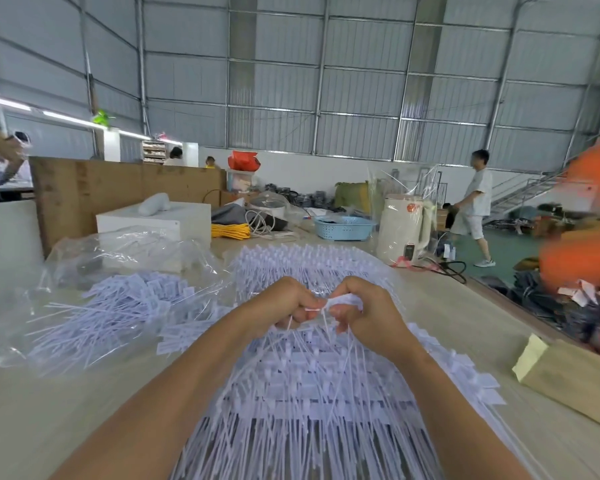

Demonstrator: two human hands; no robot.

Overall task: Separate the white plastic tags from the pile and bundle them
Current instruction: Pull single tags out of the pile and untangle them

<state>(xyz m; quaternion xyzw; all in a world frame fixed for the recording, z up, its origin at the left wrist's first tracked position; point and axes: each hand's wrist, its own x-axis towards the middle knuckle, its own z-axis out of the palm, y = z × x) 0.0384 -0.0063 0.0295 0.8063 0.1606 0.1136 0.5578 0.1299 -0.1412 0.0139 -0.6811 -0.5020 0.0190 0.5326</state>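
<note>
1. Pinching a few thin white strands between curled fingers, the left hand (pixel 291 306) and the right hand (pixel 361 311) meet knuckle to knuckle above the middle of the table (pixel 66 403); each grips tags, neither is slack
2. The tags (pixel 302 393) lie as a broad fan under and between both forearms, flat label ends in rows, long tails running toward the person; more rows spread beyond the hands
3. A second heap (pixel 118 306) sits to the left, partly inside a clear bag (pixel 125 251), well apart from the hands
4. Handling, as I judge it: each tag looks very light and springy, a stiff little flag on a whippy tail, so a single one weighs nothing but a bunch will splay and slide apart if held loosely
5. The smooth plastic is probably slippery; tails may snag on neighbouring flags when pulled, dragging extras along
6. Best hold, to my eye: gather by the tails close behind the flags, where strands run parallel, and clamp them firmly in one fist while the other combs stragglers free
7. Pulling by a tail tip risks bending or tangling rather than breaking; nothing here looks fragile
8. At the right edge lies a brown envelope (pixel 575 382); whether a tie for bundling is at hand I cannot tell
</note>
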